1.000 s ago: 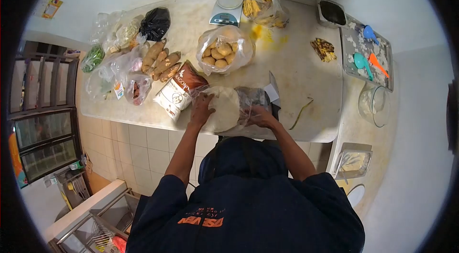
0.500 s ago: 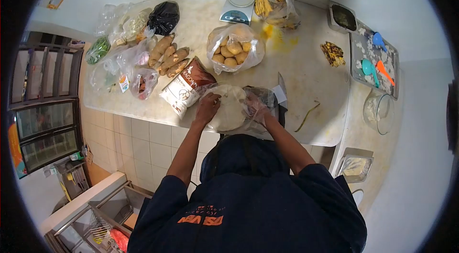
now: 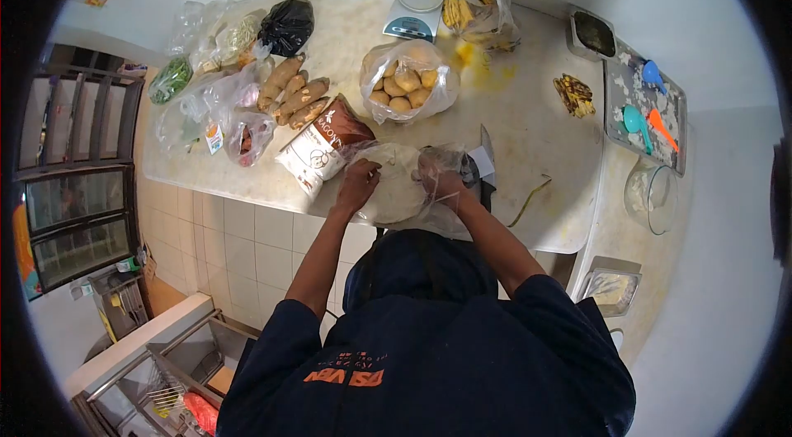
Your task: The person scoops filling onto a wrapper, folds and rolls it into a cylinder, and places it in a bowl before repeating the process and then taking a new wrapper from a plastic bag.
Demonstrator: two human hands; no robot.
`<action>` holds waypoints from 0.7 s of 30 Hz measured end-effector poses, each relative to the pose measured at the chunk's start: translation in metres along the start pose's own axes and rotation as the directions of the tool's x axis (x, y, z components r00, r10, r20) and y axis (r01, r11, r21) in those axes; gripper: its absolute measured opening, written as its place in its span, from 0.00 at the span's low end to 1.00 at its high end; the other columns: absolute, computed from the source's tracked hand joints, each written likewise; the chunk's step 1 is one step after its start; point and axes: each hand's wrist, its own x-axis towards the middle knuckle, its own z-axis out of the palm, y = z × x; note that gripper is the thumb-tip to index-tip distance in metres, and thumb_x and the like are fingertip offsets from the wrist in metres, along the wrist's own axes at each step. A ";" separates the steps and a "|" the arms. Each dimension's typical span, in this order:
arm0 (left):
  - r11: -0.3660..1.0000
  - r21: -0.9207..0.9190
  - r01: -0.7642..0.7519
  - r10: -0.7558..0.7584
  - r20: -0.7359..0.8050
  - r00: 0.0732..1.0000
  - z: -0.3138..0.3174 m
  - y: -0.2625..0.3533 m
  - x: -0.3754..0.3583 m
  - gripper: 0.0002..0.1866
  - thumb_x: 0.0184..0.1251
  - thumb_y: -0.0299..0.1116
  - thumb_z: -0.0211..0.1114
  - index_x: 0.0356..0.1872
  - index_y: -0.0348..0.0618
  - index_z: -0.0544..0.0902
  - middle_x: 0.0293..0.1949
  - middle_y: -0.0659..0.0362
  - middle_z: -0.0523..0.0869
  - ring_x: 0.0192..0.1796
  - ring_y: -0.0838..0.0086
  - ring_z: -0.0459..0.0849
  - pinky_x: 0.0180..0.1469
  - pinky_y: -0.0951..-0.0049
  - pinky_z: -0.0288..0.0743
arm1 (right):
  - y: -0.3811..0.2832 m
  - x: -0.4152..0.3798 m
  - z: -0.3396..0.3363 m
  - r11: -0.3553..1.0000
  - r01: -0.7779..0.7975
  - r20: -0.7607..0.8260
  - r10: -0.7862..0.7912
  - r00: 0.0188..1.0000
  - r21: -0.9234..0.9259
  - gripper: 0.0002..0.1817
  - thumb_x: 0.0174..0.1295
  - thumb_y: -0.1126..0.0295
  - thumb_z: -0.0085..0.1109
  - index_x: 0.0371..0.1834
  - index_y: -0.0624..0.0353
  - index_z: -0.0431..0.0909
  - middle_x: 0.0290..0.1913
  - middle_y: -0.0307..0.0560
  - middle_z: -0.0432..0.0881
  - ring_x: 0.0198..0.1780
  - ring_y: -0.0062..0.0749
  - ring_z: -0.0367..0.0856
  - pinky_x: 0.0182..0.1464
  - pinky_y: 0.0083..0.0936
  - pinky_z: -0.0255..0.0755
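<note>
A clear plastic bag (image 3: 398, 199) with something pale and round in or under it lies at the table's near edge. My left hand (image 3: 360, 184) is at its left side, fingers bent and closed on the plastic. Across from it, my right hand (image 3: 438, 176) is closed among the crumpled film, which partly covers the fingers. Just right of that hand are a dark item in plastic (image 3: 469, 170), mostly hidden, and a knife (image 3: 485, 140) beside a white paper (image 3: 482, 161). A brown and white flour-like packet (image 3: 324, 148) lies close to my left hand.
Beyond my hands sits an open bag of potatoes (image 3: 402, 89). Cassava-like roots (image 3: 294, 94), a kitchen scale (image 3: 414, 14), a banana bag (image 3: 478, 20) and a black bag (image 3: 285, 27) are farther back. At right are a metal tray (image 3: 646, 136) with scoops and a glass bowl (image 3: 662, 202).
My right hand has shifted slightly up and left, drawing the clear film over to the right. My left hand stays almost where it was.
</note>
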 end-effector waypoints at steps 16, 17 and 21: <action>0.998 -0.053 -0.020 0.019 -0.027 0.999 0.000 0.003 -0.004 0.10 0.58 0.23 0.66 0.41 0.36 0.85 0.35 0.52 0.83 0.34 0.65 0.82 0.41 0.66 0.77 | 0.014 -0.006 0.033 0.974 0.222 -0.223 -0.206 0.953 0.048 0.18 0.60 0.66 0.58 0.53 0.59 0.74 0.36 0.58 0.82 0.41 0.52 0.82 0.44 0.39 0.77; 0.998 -0.054 -0.025 0.024 -0.022 0.999 0.000 0.003 -0.004 0.10 0.59 0.23 0.67 0.42 0.37 0.85 0.35 0.52 0.84 0.34 0.65 0.83 0.41 0.66 0.77 | 0.017 -0.005 0.037 0.967 0.239 -0.312 -0.201 0.929 0.087 0.18 0.60 0.66 0.59 0.53 0.58 0.75 0.35 0.56 0.82 0.40 0.50 0.83 0.44 0.37 0.78; 0.997 -0.070 -0.038 0.037 -0.014 0.999 0.002 0.006 -0.004 0.10 0.59 0.23 0.67 0.42 0.36 0.85 0.34 0.52 0.84 0.33 0.65 0.83 0.40 0.66 0.78 | 0.017 -0.006 0.064 0.877 0.307 -0.577 -0.042 0.815 0.370 0.18 0.61 0.63 0.64 0.52 0.58 0.76 0.34 0.49 0.82 0.40 0.42 0.83 0.45 0.34 0.79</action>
